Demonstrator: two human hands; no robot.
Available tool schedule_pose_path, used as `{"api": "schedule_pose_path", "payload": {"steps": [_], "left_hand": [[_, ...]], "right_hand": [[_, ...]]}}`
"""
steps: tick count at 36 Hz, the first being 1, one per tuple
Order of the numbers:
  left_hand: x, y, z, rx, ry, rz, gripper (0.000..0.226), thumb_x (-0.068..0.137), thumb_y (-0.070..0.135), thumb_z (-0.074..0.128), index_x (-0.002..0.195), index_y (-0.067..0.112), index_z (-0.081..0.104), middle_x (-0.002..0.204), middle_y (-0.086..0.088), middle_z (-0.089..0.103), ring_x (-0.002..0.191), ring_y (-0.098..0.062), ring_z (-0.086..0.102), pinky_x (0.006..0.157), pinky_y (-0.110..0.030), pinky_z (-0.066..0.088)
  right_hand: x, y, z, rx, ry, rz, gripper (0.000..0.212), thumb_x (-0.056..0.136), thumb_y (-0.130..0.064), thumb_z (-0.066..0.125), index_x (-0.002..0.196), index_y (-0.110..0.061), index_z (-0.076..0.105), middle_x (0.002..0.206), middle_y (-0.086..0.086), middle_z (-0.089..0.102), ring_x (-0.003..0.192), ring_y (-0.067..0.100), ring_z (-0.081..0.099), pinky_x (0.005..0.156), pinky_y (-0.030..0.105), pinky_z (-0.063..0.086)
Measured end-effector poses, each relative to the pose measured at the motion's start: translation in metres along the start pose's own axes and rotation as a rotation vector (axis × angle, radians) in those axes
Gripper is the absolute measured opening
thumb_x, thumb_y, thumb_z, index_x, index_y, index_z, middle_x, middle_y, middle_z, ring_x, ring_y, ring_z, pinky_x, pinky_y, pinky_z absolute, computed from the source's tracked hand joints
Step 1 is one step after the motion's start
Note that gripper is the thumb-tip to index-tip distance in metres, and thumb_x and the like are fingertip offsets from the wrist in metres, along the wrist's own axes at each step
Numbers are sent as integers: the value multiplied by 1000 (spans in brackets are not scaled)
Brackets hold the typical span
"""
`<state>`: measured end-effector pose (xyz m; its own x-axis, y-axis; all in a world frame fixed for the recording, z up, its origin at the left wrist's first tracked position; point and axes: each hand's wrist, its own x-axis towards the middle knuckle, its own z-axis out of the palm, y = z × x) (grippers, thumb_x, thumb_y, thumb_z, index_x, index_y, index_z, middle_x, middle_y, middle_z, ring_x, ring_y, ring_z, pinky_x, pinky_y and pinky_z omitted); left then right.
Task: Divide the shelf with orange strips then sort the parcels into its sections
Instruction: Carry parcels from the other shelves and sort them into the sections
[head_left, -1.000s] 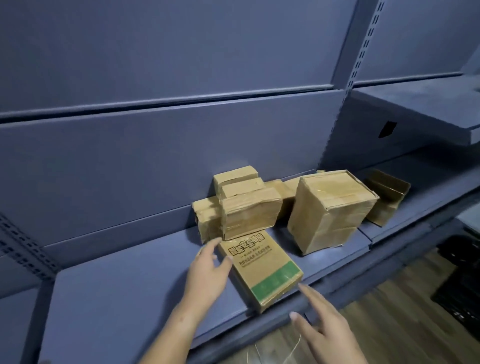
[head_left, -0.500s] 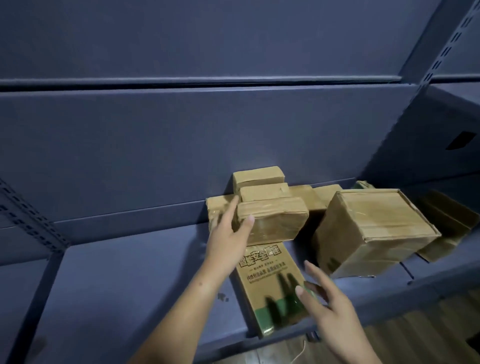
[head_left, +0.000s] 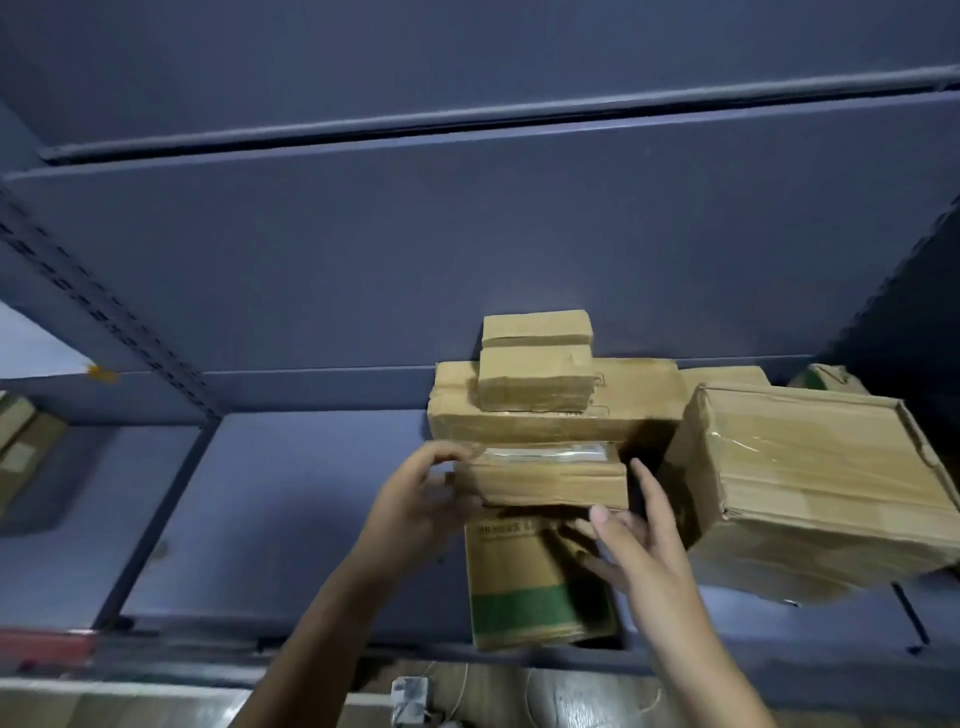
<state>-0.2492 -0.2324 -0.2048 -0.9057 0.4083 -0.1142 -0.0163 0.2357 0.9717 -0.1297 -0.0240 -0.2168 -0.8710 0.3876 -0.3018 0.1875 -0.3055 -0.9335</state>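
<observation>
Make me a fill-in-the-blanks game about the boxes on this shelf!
1. The left hand grips a taped ____ box.
2. The flat box under it has a ____ band.
3. The right hand has its fingers ____.
4. The biggest box sits to the ____ of the hands.

Missing words: cardboard; green; straight; right

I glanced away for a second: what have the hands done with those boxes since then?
The left hand left the green-striped box and now grips the taped parcel at its left end. The right hand rose to its right end. The stack behind and the big box stayed put.
</observation>
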Motion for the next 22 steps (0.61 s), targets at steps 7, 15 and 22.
{"api": "schedule_pose_path", "payload": {"steps": [7, 15, 22], "left_hand": [[-26, -21, 14, 78, 66, -55, 36, 82, -13, 72, 113, 3, 64, 114, -13, 69, 97, -22, 72, 73, -32, 61], [-30, -26, 21, 98, 38, -129, 44, 84, -10, 70, 117, 19, 66, 120, -3, 68, 100, -22, 72, 73, -27, 57], [-10, -12, 13, 194, 3, -107, 23, 83, 7, 72, 98, 23, 69, 103, 2, 71, 81, -12, 69, 66, -28, 54]], "right_hand": [[0, 24, -9, 18, -66, -22, 79, 81, -27, 84, 148, -27, 42, 119, -13, 73, 110, 6, 69, 90, 20, 54], [-3, 42, -15, -21, 4, 30, 59, 90, -10, 72, 142, -26, 49, 110, -17, 75, 96, -1, 71, 76, 15, 56], [2, 50, -14, -11, 123, 84, 50, 92, -10, 72, 135, -28, 53, 117, -1, 74, 99, 15, 73, 97, 51, 57]]}}
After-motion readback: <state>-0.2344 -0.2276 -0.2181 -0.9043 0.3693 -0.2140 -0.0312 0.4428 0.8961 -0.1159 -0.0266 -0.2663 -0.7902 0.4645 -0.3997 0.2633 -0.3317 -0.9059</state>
